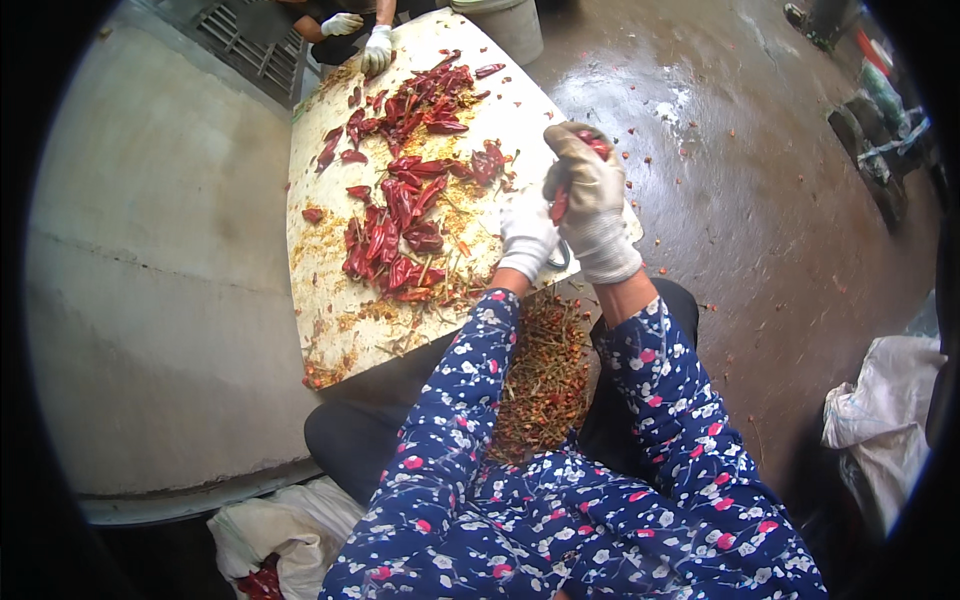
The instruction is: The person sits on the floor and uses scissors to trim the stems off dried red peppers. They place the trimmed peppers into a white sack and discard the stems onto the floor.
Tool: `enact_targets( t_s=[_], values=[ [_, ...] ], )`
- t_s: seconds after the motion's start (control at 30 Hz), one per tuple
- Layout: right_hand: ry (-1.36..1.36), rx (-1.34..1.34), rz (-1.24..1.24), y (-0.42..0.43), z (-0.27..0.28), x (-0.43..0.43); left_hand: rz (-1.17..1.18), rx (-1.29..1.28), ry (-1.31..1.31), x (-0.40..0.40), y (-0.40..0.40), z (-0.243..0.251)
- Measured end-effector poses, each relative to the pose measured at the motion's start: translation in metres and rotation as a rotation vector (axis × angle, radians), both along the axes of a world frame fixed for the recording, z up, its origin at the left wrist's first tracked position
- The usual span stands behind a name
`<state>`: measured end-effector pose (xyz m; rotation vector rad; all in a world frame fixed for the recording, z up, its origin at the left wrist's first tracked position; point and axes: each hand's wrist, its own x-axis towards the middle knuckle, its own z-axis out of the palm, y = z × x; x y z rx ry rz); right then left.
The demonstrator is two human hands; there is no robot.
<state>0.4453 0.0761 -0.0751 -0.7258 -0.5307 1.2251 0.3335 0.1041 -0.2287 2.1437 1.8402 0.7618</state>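
My right hand (596, 199), in a soiled knit work glove, is raised over the table's right edge. It is closed around dried red chili peppers (592, 142), which show above the fingers and below the palm. Close beside it is my left hand (527, 229), in a white knit glove. Its fingertips are blurred and partly hidden, so its grip is unclear. A dark loop, perhaps a scissors handle (561, 256), shows under my hands. Piles of dried red chili peppers (401, 202) lie left of my hands on the white tabletop (322, 285), among yellow seeds and bits of stem.
Between my knees is a heap of pepper stems and caps (544, 367). Across the table are a person's gloved hands (377, 51), near a pale bucket (510, 30). A sack with red peppers (292, 525) stands lower left, another white sack (885, 405) at right. A wall (165, 262) borders the left.
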Motion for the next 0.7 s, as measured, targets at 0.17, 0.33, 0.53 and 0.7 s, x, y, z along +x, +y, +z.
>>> enact_targets(
  t_s=[0.17,0.33,0.53,0.7],
  values=[
    [-0.050,-0.085,-0.137,-0.001,0.010,0.012,-0.098,0.108,0.211,0.025,0.005,-0.031],
    [0.017,-0.133,-0.054,0.000,0.011,0.013,-0.093,-0.050,0.436,0.044,0.010,-0.028],
    [-0.056,-0.128,-0.114,0.002,0.008,0.018,-0.064,-0.167,0.258,0.022,0.010,-0.015],
    [0.004,-0.158,-0.053,0.006,0.002,0.020,0.068,-0.190,-1.077,-0.032,0.004,-0.010]
  ],
)
